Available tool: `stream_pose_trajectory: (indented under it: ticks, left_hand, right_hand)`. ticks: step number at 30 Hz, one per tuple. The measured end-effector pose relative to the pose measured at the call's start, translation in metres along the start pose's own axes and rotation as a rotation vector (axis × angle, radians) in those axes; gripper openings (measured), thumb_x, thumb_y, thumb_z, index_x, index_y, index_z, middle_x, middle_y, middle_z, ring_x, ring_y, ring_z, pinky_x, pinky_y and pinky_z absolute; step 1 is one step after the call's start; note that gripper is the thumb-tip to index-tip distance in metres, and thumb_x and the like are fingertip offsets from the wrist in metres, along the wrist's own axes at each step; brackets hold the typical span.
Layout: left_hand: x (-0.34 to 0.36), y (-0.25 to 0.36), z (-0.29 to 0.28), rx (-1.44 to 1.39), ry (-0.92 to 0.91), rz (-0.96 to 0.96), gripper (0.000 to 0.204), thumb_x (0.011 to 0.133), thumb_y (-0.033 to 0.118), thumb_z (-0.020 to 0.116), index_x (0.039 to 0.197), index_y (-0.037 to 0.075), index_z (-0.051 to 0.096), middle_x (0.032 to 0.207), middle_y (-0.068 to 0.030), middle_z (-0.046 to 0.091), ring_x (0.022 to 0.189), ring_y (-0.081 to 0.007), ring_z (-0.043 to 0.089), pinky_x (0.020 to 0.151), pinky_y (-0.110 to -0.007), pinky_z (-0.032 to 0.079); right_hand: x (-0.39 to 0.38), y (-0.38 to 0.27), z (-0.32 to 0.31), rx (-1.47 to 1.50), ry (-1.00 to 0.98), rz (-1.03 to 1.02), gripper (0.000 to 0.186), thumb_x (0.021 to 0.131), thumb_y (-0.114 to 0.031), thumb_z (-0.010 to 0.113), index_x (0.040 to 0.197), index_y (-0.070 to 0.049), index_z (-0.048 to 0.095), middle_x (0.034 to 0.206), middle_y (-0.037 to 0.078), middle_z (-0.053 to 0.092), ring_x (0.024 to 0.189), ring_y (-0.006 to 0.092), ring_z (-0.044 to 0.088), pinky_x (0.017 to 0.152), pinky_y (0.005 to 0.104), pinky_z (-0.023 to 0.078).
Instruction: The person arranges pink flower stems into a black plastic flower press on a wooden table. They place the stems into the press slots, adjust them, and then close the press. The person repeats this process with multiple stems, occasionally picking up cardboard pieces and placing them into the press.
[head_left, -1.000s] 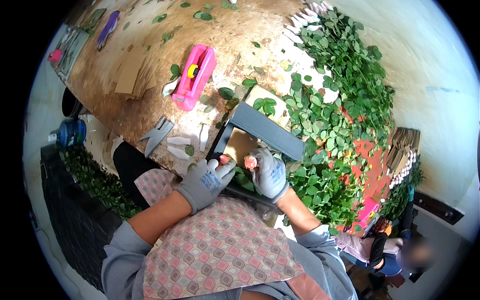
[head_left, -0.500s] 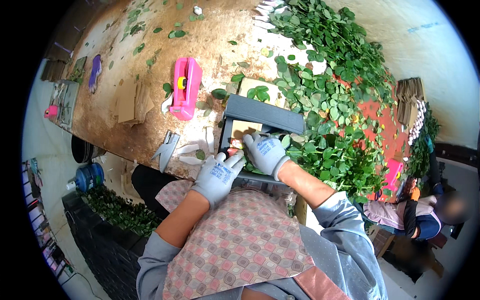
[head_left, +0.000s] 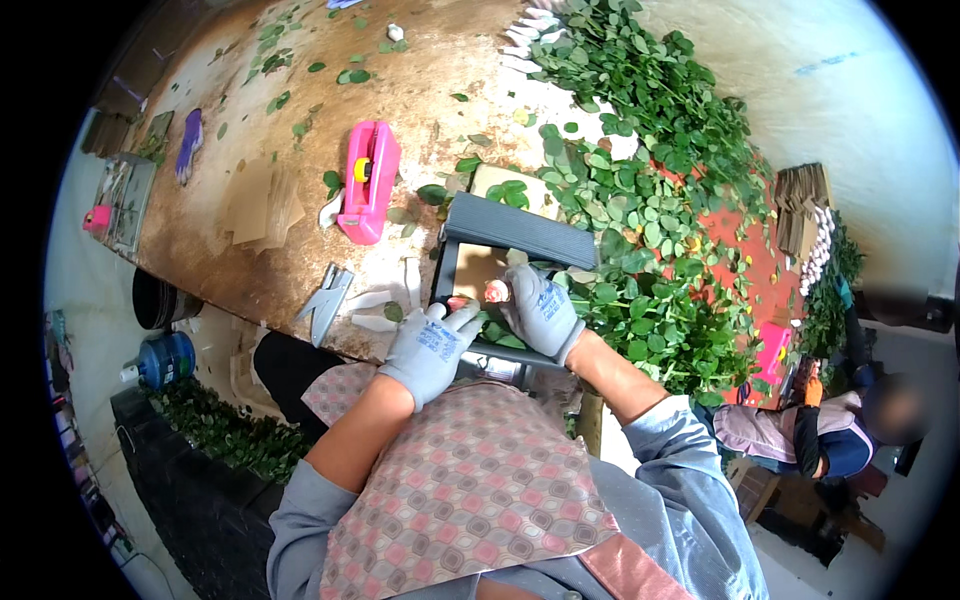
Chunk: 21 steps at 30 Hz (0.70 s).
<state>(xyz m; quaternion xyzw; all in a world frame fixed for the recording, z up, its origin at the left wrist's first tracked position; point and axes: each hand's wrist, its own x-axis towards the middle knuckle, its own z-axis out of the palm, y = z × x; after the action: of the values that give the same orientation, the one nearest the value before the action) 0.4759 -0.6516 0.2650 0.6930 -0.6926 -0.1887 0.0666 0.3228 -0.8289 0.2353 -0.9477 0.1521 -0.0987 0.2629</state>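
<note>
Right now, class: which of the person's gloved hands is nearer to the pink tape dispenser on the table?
Left. The left hand lies below and just right of the pink tape dispenser; the right hand sits farther right, at the dark grey box.

A dark grey tray (head_left: pixel 515 228) with a raised back wall sits at the tabletop's (head_left: pixel 300 270) near edge. Two pale pink rosebuds (head_left: pixel 493 291) lie at its front, over a brown card (head_left: pixel 478 268) lining its floor.
</note>
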Motion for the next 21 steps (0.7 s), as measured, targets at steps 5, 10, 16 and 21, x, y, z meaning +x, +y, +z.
stream_pose_trajectory:
  ticks: [5,10,16,21]
  left_hand:
    - [0.0,0.0,-0.002,0.025,-0.028,0.006,0.048,0.084,0.012,0.062,0.132,0.014,0.063,0.14,-0.0024,0.058,0.108,-0.0257,0.057,0.089,-0.043,0.046]
    - [0.002,-0.001,0.0,0.031,-0.011,0.015,0.047,0.084,0.012,0.063,0.131,0.014,0.064,0.14,-0.0024,0.058,0.108,-0.0254,0.057,0.09,-0.042,0.045]
    - [-0.001,-0.001,-0.001,0.052,-0.016,0.015,0.048,0.084,0.011,0.063,0.132,0.014,0.064,0.143,-0.0029,0.057,0.11,-0.0247,0.057,0.091,-0.041,0.045]
    - [0.001,0.002,-0.005,0.004,-0.02,0.014,0.05,0.082,0.009,0.063,0.131,0.014,0.064,0.143,-0.0021,0.057,0.113,-0.025,0.057,0.094,-0.042,0.045]
  right_hand:
    - [-0.008,0.002,-0.009,0.104,0.046,0.026,0.039,0.083,-0.01,0.069,0.117,-0.004,0.05,0.106,0.02,0.059,0.093,0.0407,0.064,0.076,0.0462,0.053]
    - [-0.009,0.003,-0.006,0.138,0.066,0.022,0.034,0.084,-0.009,0.069,0.112,-0.006,0.051,0.105,0.019,0.059,0.094,0.0399,0.062,0.077,0.0464,0.052]
    - [-0.008,-0.002,-0.009,0.138,0.066,-0.003,0.034,0.084,-0.011,0.069,0.113,-0.006,0.052,0.106,0.019,0.059,0.093,0.0388,0.063,0.076,0.0457,0.052]
    - [-0.01,-0.008,-0.023,-0.087,-0.001,0.035,0.036,0.088,-0.018,0.067,0.119,-0.006,0.053,0.106,0.017,0.061,0.088,0.0334,0.066,0.072,0.0433,0.054]
